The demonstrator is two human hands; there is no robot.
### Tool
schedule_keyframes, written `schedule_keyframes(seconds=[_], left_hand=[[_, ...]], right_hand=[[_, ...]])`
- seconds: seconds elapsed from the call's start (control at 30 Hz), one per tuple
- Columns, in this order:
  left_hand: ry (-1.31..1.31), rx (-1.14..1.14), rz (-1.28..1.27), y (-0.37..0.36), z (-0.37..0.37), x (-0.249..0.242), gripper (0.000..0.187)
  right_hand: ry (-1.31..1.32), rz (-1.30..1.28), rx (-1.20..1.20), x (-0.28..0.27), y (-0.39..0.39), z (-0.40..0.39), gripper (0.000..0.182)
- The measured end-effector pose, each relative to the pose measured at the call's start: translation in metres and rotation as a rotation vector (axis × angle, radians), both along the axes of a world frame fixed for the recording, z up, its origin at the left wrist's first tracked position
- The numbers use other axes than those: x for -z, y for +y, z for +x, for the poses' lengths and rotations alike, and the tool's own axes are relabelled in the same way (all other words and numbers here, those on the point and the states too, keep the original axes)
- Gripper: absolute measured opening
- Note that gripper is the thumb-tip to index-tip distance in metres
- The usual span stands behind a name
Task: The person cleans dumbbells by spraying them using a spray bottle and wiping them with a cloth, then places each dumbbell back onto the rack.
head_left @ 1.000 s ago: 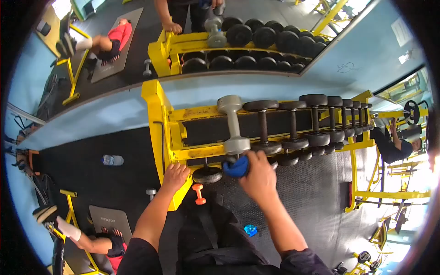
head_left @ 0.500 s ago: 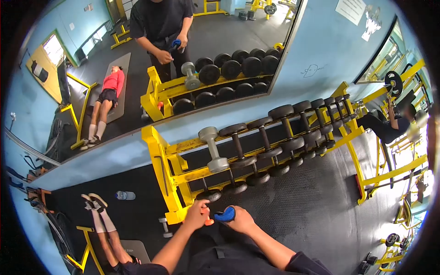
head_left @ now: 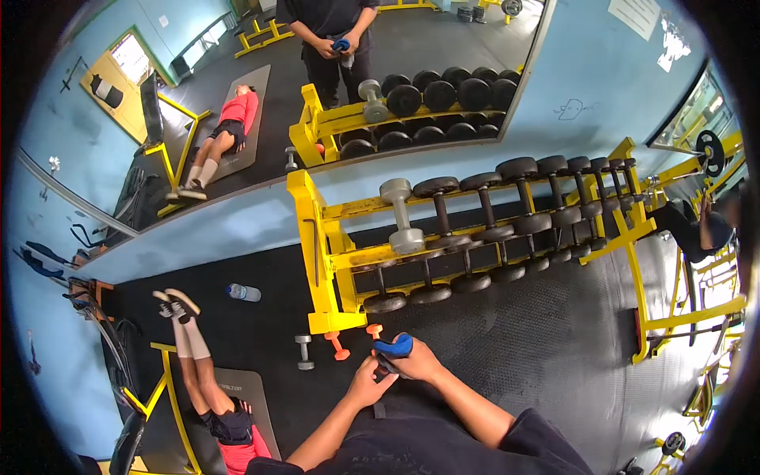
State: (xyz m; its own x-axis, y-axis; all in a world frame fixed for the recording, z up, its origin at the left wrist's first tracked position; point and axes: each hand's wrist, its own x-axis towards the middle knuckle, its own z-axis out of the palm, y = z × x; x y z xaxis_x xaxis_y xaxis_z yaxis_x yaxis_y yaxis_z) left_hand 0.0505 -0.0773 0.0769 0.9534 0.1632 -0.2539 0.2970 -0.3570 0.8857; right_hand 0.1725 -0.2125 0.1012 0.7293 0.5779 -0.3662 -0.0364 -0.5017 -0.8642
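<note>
A folded blue cloth (head_left: 396, 346) with a dark grey part is gripped in my right hand (head_left: 419, 364), in front of my body. My left hand (head_left: 369, 385) meets it from below, fingers curled at the grey end and thumb sticking out; its fingertips are partly hidden. Just beyond the hands, small orange dumbbells (head_left: 337, 346) lie on the floor beside the yellow rack's foot. A small grey dumbbell (head_left: 304, 353) lies left of them. The mirror (head_left: 443, 47) also shows both hands together at the cloth.
A yellow rack (head_left: 317, 253) ahead carries black dumbbells (head_left: 436, 187) and a grey one (head_left: 400, 215). At left, a person (head_left: 218, 412) lies on a mat (head_left: 245, 388) near a water bottle (head_left: 243, 293). Another person (head_left: 689, 229) is by the equipment at right.
My left hand has come over to the cloth in my right hand; before, they were apart. The view has shifted, so the rack sits higher and further right and the orange dumbbells show.
</note>
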Motion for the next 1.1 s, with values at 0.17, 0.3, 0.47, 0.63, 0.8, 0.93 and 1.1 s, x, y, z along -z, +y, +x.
schedule_keyframes(seconds=[0.17,0.3,0.47,0.63,0.8,0.93,1.1], left_hand=[[0.000,-0.023,-0.095,-0.001,-0.049,0.009,0.033],[-0.015,-0.128,-0.143,-0.016,-0.112,0.025,0.024],[-0.059,-0.196,-0.074,-0.031,-0.204,0.039,0.023],[-0.029,-0.291,-0.051,-0.048,-0.284,0.036,0.028],[0.045,-0.320,-0.037,-0.063,-0.337,0.049,0.031],[0.090,-0.326,0.004,-0.079,-0.356,0.046,0.032],[0.085,-0.277,0.035,-0.123,-0.371,0.046,0.028]], right_hand=[[-0.011,0.048,0.033,0.006,-0.008,-0.050,0.034],[-0.030,-0.004,-0.021,0.014,-0.026,-0.115,0.042],[-0.264,-0.152,0.094,0.057,-0.056,-0.212,0.050],[-0.273,-0.256,0.100,0.075,-0.089,-0.283,0.035],[-0.102,-0.302,0.240,0.088,-0.131,-0.338,0.035],[0.099,-0.342,0.415,0.119,-0.178,-0.366,0.050],[0.100,-0.411,0.387,0.209,-0.259,-0.387,0.054]])
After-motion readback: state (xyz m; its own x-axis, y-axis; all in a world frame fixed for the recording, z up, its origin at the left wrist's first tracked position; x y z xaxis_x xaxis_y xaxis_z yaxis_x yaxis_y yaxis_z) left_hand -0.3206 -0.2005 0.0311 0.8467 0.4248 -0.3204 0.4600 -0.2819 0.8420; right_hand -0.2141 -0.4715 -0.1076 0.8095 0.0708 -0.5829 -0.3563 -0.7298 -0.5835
